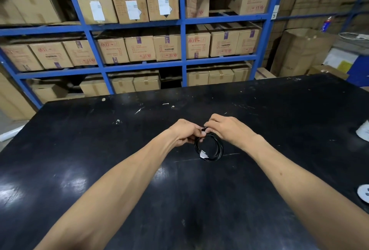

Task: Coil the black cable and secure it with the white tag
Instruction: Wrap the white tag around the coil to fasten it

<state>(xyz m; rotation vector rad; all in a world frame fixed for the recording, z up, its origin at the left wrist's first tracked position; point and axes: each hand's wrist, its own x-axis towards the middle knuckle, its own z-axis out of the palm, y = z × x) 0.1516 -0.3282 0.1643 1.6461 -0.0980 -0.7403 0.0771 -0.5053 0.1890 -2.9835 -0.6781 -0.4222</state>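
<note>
The black cable is wound into a small round coil, held just above the black table. My left hand pinches the top left of the coil. Close beside it, my right hand grips the top of the coil, and a small white tag end shows between the fingertips of both hands. A silvery-white piece, a connector or a tag, sits on the lower part of the coil. The top of the coil is hidden by my fingers.
White objects lie at the table's right edge: one further back, a round one nearer. Small white scraps dot the far tabletop. Behind the table stand blue shelves full of cardboard boxes.
</note>
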